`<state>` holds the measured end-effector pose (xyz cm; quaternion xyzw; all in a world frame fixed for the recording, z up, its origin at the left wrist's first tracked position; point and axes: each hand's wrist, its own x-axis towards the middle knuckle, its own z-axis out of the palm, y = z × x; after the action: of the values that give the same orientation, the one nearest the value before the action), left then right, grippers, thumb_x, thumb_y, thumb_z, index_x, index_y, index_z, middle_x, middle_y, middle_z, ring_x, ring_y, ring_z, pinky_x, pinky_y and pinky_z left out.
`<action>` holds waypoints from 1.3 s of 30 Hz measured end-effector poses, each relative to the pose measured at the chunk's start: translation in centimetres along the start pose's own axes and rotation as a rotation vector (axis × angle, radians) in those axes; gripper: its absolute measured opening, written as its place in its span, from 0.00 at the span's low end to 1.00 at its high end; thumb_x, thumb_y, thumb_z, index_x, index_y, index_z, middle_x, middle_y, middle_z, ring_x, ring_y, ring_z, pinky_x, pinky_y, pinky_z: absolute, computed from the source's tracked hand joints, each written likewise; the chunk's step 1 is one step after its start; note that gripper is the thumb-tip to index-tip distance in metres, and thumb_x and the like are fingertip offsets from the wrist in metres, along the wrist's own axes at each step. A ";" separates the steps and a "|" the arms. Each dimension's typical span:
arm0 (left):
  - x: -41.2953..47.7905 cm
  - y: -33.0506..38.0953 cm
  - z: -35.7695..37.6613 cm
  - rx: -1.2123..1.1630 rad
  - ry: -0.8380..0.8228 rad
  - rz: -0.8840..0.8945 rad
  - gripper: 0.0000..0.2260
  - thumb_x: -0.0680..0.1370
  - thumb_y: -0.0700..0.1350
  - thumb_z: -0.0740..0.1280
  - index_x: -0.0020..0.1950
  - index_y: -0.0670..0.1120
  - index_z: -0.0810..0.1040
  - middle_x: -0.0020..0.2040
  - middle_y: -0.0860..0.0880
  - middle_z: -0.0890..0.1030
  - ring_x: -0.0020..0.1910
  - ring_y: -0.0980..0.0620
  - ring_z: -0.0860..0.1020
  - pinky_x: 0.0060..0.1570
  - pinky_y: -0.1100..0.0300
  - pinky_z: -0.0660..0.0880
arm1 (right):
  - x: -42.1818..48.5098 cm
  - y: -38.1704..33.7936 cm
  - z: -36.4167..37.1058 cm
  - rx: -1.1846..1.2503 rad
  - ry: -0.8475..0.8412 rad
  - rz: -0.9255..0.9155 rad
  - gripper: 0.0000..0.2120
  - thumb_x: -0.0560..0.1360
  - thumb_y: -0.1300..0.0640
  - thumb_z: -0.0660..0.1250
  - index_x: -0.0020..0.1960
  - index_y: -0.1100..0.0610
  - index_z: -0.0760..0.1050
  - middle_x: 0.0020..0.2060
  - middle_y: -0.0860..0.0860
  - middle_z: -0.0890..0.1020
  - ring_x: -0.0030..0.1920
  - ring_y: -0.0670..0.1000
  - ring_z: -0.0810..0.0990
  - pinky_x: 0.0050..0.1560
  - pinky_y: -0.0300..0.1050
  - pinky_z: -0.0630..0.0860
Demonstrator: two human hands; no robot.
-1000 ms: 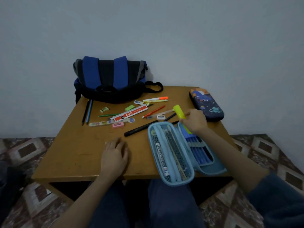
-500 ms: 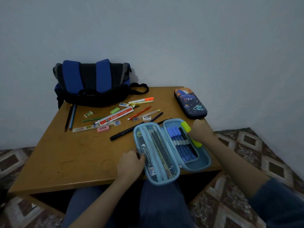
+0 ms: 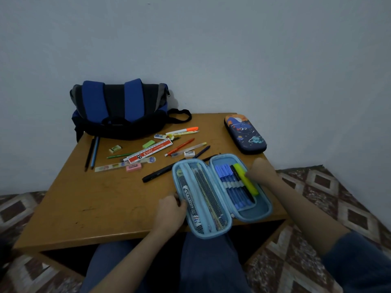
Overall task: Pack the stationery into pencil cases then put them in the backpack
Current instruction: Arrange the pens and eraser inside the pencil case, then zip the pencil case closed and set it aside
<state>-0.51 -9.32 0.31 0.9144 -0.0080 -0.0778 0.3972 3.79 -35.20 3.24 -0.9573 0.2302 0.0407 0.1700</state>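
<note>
A light blue pencil case (image 3: 262,210) lies open at the table's front edge, with blue pens in its right half. My right hand (image 3: 261,171) holds a yellow highlighter (image 3: 246,179) that lies in that half, beside a black pen. My left hand (image 3: 171,210) grips the left rim of the case. Loose stationery is spread behind it: a red ruler (image 3: 148,153), an orange pen (image 3: 179,146), a black marker (image 3: 157,173), a pink eraser (image 3: 133,167). A blue and black backpack (image 3: 120,108) stands at the back left.
A closed dark blue pencil case with a space print (image 3: 245,134) lies at the back right. Two pencils (image 3: 92,153) lie at the left under the backpack. The wooden table (image 3: 84,204) stands against a wall. Patterned floor lies around it.
My right hand brought the yellow highlighter from above the table down into the case's right half. My left hand moved from the table top to the case's left rim.
</note>
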 end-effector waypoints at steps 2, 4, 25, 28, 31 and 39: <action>0.1 0.3 0.0 -0.033 0.001 -0.013 0.10 0.79 0.44 0.61 0.38 0.48 0.67 0.35 0.54 0.74 0.31 0.59 0.73 0.26 0.68 0.70 | 0.0 0.1 -0.1 0.044 -0.037 0.011 0.20 0.72 0.63 0.66 0.28 0.59 0.59 0.27 0.52 0.66 0.35 0.53 0.70 0.33 0.42 0.65; 0.3 0.7 -0.3 -0.031 0.019 -0.033 0.11 0.79 0.43 0.61 0.37 0.48 0.66 0.35 0.52 0.73 0.31 0.58 0.73 0.25 0.66 0.69 | -0.3 -0.1 -0.5 0.129 -0.074 0.023 0.24 0.72 0.60 0.70 0.27 0.58 0.58 0.25 0.52 0.65 0.29 0.52 0.68 0.29 0.41 0.64; 1.8 4.8 -4.7 -0.455 0.197 0.121 0.16 0.76 0.42 0.66 0.63 0.49 0.70 0.51 0.54 0.79 0.47 0.60 0.77 0.33 0.72 0.70 | -2.0 -2.6 0.4 0.648 -0.325 0.124 0.23 0.76 0.52 0.67 0.55 0.73 0.69 0.36 0.60 0.76 0.31 0.56 0.78 0.19 0.42 0.75; 1.2 5.7 -3.0 -0.537 0.086 0.204 0.18 0.79 0.44 0.63 0.68 0.48 0.67 0.55 0.53 0.78 0.47 0.63 0.75 0.34 0.78 0.71 | -2.2 -1.9 0.2 0.751 -0.380 0.149 0.24 0.79 0.49 0.61 0.51 0.73 0.72 0.34 0.61 0.77 0.28 0.54 0.79 0.23 0.42 0.77; 0.8 5.6 -1.3 -0.502 -0.133 0.246 0.17 0.79 0.46 0.62 0.68 0.49 0.67 0.53 0.55 0.78 0.45 0.66 0.76 0.36 0.77 0.72 | -2.3 -1.4 0.1 0.834 -0.421 0.179 0.22 0.79 0.47 0.60 0.44 0.67 0.73 0.35 0.60 0.77 0.27 0.53 0.79 0.27 0.44 0.79; 1.2 3.1 -0.4 -0.147 -0.159 0.265 0.13 0.80 0.43 0.61 0.64 0.47 0.73 0.57 0.53 0.77 0.55 0.58 0.75 0.48 0.70 0.72 | -2.3 -1.2 0.3 0.761 -0.461 0.117 0.23 0.74 0.53 0.69 0.60 0.69 0.70 0.45 0.60 0.80 0.38 0.55 0.80 0.30 0.44 0.80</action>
<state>0.89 -11.27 2.68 0.8648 -0.1542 -0.0969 0.4679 2.26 -33.10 3.71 -0.7779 0.2387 0.1749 0.5543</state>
